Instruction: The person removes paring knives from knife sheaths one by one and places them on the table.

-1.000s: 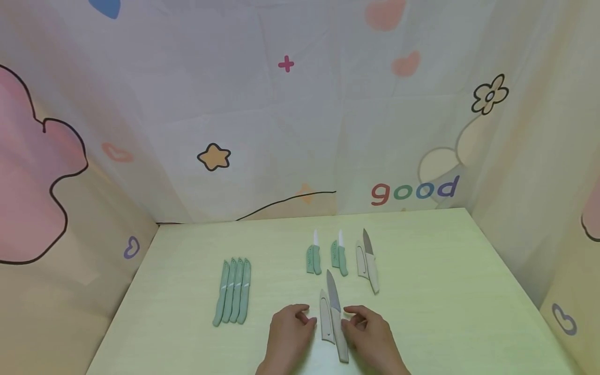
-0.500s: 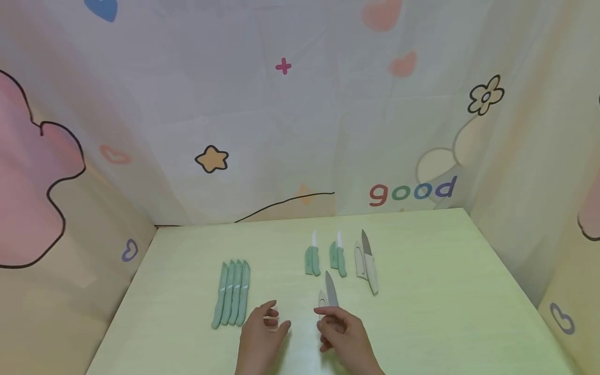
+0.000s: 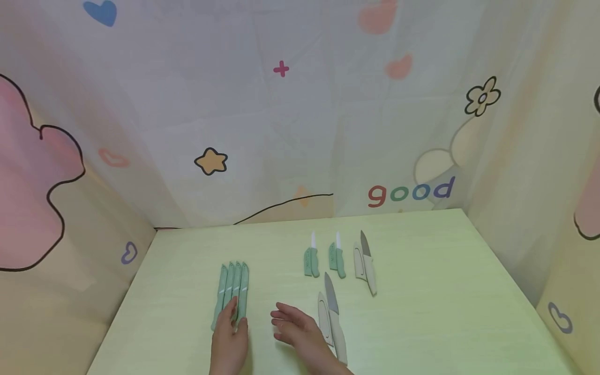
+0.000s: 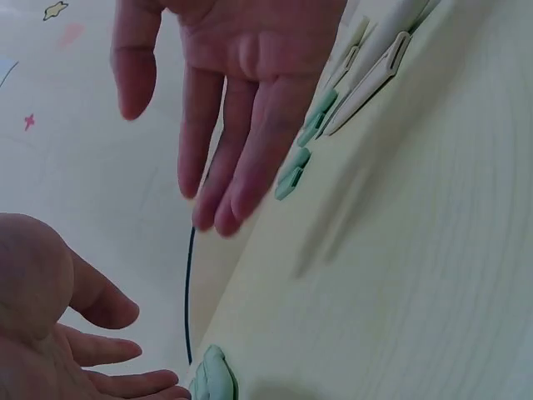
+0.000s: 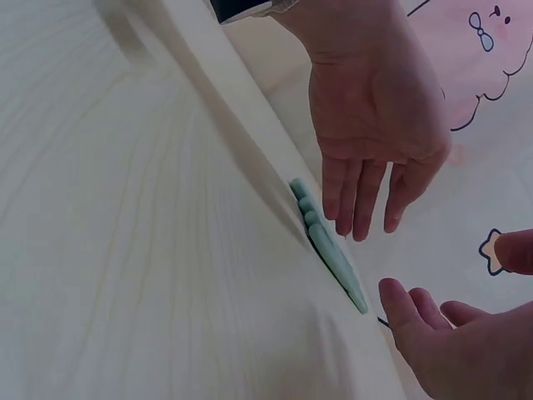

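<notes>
left hand, right hand moved left | fingers spread | green knives part-hidden | white-bladed knives farther back

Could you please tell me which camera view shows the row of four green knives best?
The head view: it shows the four green knives side by side, though the left hand hides some handles. The right wrist view shows them low and overlapping; the left wrist view catches only part, at its bottom edge.

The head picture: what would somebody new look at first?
Probably the big pink shape at far left, and the colourful word "good" at the back, right of centre. Next, low down, the left hand by four green knives and the right hand beside a grey-bladed knife.
</notes>
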### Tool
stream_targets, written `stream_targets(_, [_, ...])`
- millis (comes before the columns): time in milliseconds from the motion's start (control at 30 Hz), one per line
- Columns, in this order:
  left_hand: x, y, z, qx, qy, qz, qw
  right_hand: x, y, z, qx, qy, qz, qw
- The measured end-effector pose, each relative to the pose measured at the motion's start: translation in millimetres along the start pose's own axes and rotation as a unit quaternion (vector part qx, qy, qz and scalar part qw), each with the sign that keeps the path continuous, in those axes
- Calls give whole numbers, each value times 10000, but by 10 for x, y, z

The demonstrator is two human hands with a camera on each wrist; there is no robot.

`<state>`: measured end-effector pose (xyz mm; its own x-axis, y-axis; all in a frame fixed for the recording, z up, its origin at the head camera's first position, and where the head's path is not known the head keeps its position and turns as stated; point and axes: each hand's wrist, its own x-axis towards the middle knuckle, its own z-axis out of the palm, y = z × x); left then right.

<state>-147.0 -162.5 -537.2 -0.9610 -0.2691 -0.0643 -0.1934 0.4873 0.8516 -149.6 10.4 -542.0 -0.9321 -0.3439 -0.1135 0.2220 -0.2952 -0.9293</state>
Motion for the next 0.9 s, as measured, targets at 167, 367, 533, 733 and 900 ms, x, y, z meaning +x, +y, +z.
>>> stream_targets(167, [15,6,-18,-46,-249,-139,9996,166,62,177,188,-50,99,9998])
stream_targets(367, [29,-19,-1,1,-297,-245,9993,365,135,340,64,50,404,9991])
stream_targets(533, [31,-41,13,-62,-307,-218,9993,477,187,408,-39,97,610,9981])
stream_targets(733, [44,-29,65,-361,-212,-77,9991,509,218,436,-134,180,687,9974])
stream_targets(900, [70,8,92,-366,-190,-128,9991,512,205,443,-314,247,704,9967])
